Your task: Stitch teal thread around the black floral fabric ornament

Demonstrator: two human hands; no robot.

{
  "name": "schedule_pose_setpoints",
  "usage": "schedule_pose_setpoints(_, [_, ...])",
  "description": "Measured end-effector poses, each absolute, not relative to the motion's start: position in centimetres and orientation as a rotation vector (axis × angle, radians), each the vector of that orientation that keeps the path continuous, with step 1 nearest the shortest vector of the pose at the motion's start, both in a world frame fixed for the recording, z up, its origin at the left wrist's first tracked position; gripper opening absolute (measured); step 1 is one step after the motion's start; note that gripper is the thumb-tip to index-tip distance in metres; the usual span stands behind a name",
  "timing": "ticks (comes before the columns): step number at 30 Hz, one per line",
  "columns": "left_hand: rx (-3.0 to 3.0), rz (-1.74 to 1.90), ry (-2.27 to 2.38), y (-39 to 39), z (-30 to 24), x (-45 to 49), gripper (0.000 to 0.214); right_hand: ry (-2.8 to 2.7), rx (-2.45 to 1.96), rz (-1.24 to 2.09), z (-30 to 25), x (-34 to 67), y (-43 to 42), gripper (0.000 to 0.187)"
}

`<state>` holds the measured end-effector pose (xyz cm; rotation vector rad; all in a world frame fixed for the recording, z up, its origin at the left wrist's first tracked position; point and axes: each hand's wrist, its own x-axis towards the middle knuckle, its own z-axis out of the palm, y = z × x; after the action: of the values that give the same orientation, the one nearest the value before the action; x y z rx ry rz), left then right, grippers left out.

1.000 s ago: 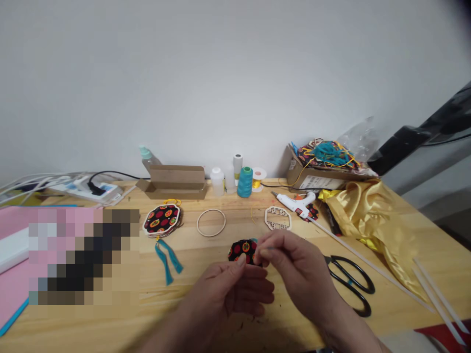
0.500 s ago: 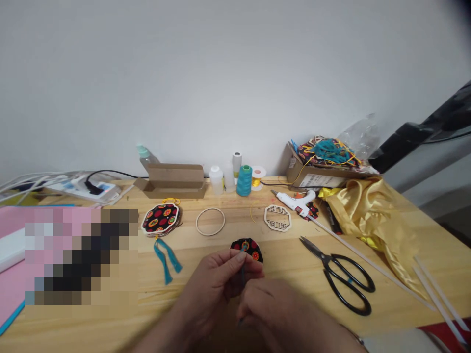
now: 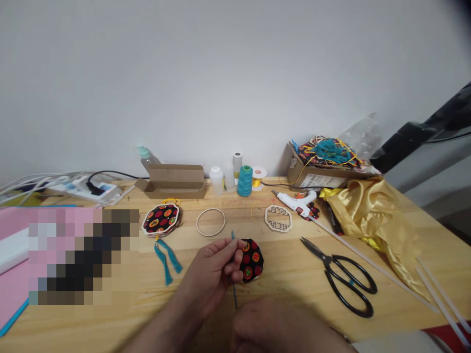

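My left hand (image 3: pixel 219 262) is closed in a pinch on a bundle of teal thread (image 3: pixel 234 296); a short tuft pokes up above the thumb. The lower strand runs taut down to my right hand (image 3: pixel 261 321), which is closed around it near the bottom edge, its fingertips mostly hidden. Right beside my left fingertips is a black piece of fabric with red and orange flower prints (image 3: pixel 252 260) and a pale rim. Whether my left fingers touch that piece I cannot tell.
Large black-handled scissors (image 3: pixel 340 277) lie to the right, near a white glue gun (image 3: pixel 296 202) and gold cloth (image 3: pixel 371 211). Ahead are a wooden ring (image 3: pixel 211 222), a lattice frame (image 3: pixel 278 218) and a teal thread cone (image 3: pixel 245 181). Finished-looking patterned pieces (image 3: pixel 161 219) are stacked left.
My right hand has pulled down and away from my left, stretching the thread between them. The left hand has shifted slightly left and up, uncovering more of the patterned piece.
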<state>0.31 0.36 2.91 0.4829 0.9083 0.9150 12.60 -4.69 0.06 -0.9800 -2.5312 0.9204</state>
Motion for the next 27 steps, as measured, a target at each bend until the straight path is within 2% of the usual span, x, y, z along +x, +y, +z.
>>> schedule_pose_setpoints(4, [0.514, 0.922, 0.973, 0.4, 2.6, 0.2, 0.016, -2.378, -0.977, 1.071, 2.4, 13.9, -4.4, 0.011])
schedule_pose_setpoints(6, [0.55, 0.94, 1.02, 0.4, 2.4, 0.2, 0.017, -2.188, -1.117, 1.153, 3.4, 14.8, -3.6, 0.007])
schedule_pose_setpoints(10, [0.646, 0.929, 1.07, 0.5, 2.2, 0.3, 0.018, -1.694, -1.267, 1.314, 3.9, 15.6, -0.9, 0.018])
schedule_pose_setpoints(16, [0.89, 0.887, 1.142, 0.2, 2.1, 0.6, 0.025, -1.39, -1.117, 1.719, 2.5, 14.3, 1.5, 0.025])
schedule_pose_setpoints(27, [0.968, 0.804, 1.228, 0.1, 1.5, 0.5, 0.031, -1.081, -1.327, 1.559, 2.3, 13.1, 1.9, 0.017])
